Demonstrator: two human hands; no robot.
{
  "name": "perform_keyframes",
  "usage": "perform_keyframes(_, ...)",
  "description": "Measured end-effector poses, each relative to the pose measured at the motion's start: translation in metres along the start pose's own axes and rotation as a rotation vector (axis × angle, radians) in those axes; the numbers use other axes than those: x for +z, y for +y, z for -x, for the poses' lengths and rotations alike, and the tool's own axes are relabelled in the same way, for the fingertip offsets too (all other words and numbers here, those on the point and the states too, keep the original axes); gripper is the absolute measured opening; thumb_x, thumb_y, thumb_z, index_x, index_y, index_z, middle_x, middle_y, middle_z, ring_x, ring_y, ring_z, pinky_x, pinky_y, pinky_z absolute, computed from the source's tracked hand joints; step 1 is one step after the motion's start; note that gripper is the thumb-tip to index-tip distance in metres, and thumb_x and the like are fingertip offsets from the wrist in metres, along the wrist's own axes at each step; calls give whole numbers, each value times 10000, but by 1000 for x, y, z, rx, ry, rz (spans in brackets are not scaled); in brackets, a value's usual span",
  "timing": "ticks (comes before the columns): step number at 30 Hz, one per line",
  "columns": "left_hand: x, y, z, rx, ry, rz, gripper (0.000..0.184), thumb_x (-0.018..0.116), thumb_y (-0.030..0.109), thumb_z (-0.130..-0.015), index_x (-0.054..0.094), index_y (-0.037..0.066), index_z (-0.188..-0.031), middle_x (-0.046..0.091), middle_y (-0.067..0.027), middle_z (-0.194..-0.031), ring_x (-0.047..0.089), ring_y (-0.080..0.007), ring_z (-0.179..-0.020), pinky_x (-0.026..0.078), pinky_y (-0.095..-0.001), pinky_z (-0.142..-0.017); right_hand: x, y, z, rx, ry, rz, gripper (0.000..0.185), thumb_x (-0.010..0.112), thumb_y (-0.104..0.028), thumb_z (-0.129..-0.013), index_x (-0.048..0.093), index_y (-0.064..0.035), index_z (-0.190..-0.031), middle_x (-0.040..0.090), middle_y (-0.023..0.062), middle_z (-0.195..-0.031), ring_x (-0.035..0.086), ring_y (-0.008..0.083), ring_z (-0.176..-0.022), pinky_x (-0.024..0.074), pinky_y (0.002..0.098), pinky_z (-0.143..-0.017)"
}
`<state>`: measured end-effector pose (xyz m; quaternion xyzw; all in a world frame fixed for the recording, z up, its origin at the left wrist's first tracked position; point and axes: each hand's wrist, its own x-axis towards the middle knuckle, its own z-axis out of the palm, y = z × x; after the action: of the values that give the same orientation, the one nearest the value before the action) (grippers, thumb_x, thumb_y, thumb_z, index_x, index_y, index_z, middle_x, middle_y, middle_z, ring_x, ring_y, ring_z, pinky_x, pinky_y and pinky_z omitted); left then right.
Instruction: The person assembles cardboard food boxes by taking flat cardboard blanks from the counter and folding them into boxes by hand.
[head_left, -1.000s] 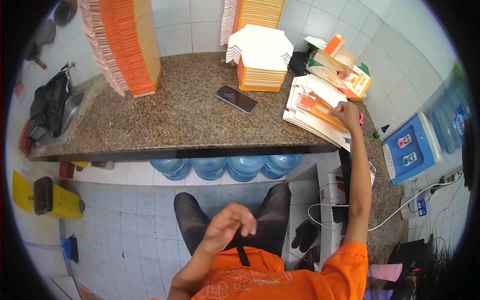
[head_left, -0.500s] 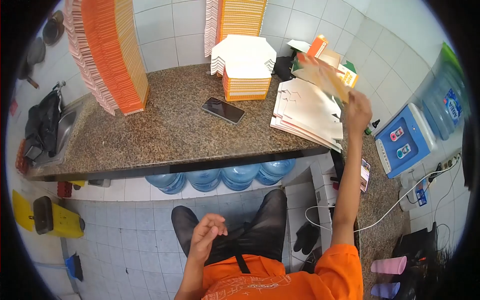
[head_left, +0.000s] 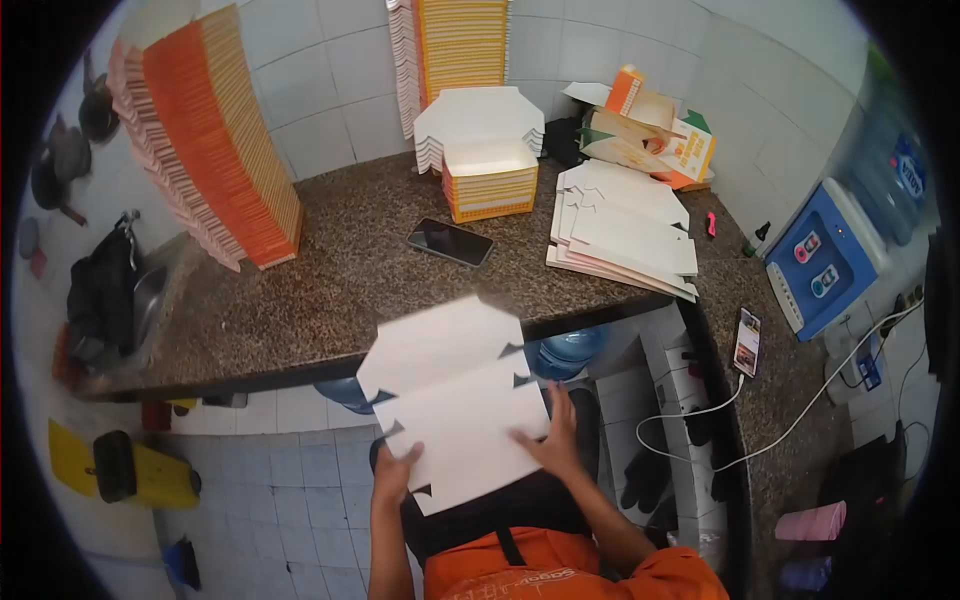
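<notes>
A flat, white cardboard box blank [head_left: 455,410] with notched side edges is held tilted over my lap. My left hand [head_left: 396,472] grips its lower left edge, thumb on the white face. On the right edge, my right hand [head_left: 556,435] has its thumb on the face and fingers at the side. A pile of similar flat box blanks [head_left: 625,225] lies on the counter ahead to the right. Behind the held sheet stands a folded box stack [head_left: 490,190], orange and yellow, with white flaps and an open top.
Tall nested box stacks [head_left: 215,140] rise at the counter's left and back. A black phone [head_left: 450,242] lies on the granite counter [head_left: 330,240]. Printed cartons [head_left: 650,140] are heaped at back right. A charging phone [head_left: 747,340] and water dispenser [head_left: 825,262] are on the right.
My right hand has come back from the far right, where it held a blurred printed cardboard piece. My left hand, empty before, now holds the white blank together with my right.
</notes>
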<state>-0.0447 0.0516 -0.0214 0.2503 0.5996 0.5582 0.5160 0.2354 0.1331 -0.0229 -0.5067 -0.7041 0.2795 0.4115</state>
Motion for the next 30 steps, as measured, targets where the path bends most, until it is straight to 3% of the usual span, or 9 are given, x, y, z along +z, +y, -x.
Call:
perform_keyframes(7,16,-55,19,359,590,-665,709,789,227,-855,425,-78,-1381,496,-196,-1384,405,-242,-1342,352,-398,-1103,48,-26,27,168,-523,-82,574,686,-136,-898,484,-49,-1429,647,206,-1257,659,282,-1136,509,326,-943)
perform_keyframes(9,27,-41,55,163,-86,-176,605,755,177,-883,464,-86,-1343,554,-185,-1320,508,-260,-1253,411,-390,-1047,65,-63,42,-132,-713,-473,707,701,-174,-877,394,-107,-1510,450,242,-1487,466,353,-1370,408,465,-1077)
perform_keyframes(12,28,-4,62,51,244,206,440,704,112,-920,530,-71,-1281,617,-153,-1227,595,-237,-1132,460,-368,-990,50,-87,45,-548,-1016,147,845,724,-238,-856,280,-175,-1572,165,212,-1633,169,384,-1510,205,621,-1149)
perform_keyframes(15,13,18,62,26,309,349,315,661,53,-939,579,-45,-1227,658,-117,-1143,644,-194,-1002,510,-335,-896,33,-95,25,-468,-973,252,904,709,-259,-872,176,-208,-1600,-36,169,-1661,-31,407,-1521,50,720,-1117)
perform_keyframes(17,19,23,59,19,297,377,315,666,66,-942,583,-31,-1230,667,-102,-1134,652,-186,-976,533,-329,-841,48,-81,37,-586,-672,346,717,675,-233,-915,339,-164,-1545,260,230,-1591,256,386,-1473,253,608,-1124)
perform_keyframes(20,25,19,50,55,202,607,217,686,126,-947,602,18,-1116,645,-56,-1003,641,-176,-913,542,-323,-815,73,-78,57,277,-550,-654,398,588,-240,-1002,571,-15,-1330,716,191,-1051,692,331,-989,521,339,-820)
perform_keyframes(21,25,14,44,53,196,630,183,686,145,-951,598,34,-1068,620,-45,-953,628,-164,-894,544,-331,-816,63,-87,52,284,-663,-503,401,561,-203,-1017,541,15,-1353,672,191,-1207,658,334,-1112,523,350,-870)
perform_keyframes(25,51,27,43,168,285,480,214,606,128,-1000,590,-12,-1159,647,-94,-1060,640,-191,-951,551,-330,-823,49,-92,26,-526,-150,-216,470,671,-153,-926,564,-65,-1376,564,180,-1382,609,288,-1229,553,372,-959)
perform_keyframes(30,76,21,41,372,213,268,337,556,244,-1038,549,-38,-1221,631,-143,-1190,636,-220,-1065,522,-366,-899,70,-63,-8,-588,-132,-214,547,669,-124,-905,502,-49,-1421,442,185,-1496,434,357,-1392,436,436,-1112)
